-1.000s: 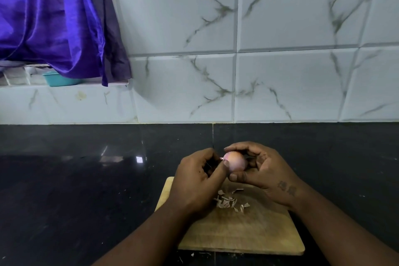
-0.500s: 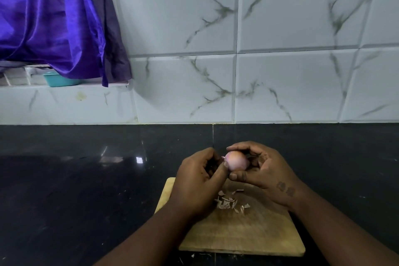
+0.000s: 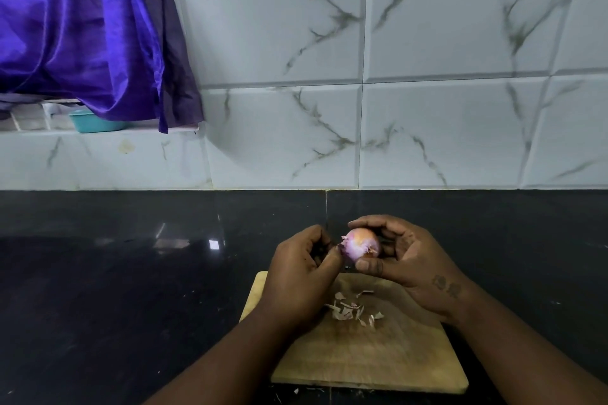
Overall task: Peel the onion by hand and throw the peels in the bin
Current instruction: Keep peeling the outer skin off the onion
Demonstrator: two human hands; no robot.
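Note:
A small pink onion [image 3: 360,246] is held above the far edge of a wooden cutting board [image 3: 371,355]. My right hand [image 3: 408,260] cups it from the right, thumb under it and fingers over the top. My left hand [image 3: 302,276] pinches a loose flap of skin at the onion's left end. Several small peel scraps [image 3: 353,309] lie in a loose pile on the board below the hands. No bin is in view.
The board sits on a black polished countertop [image 3: 131,289] against a white marble-look tiled wall [image 3: 427,108]. A purple curtain [image 3: 82,33] hangs at the upper left over a ledge holding a teal container [image 3: 93,123].
The onion has turned slightly in my right hand and a flap of skin now sticks out at its left end under my left fingertips. The hands stay in the same place.

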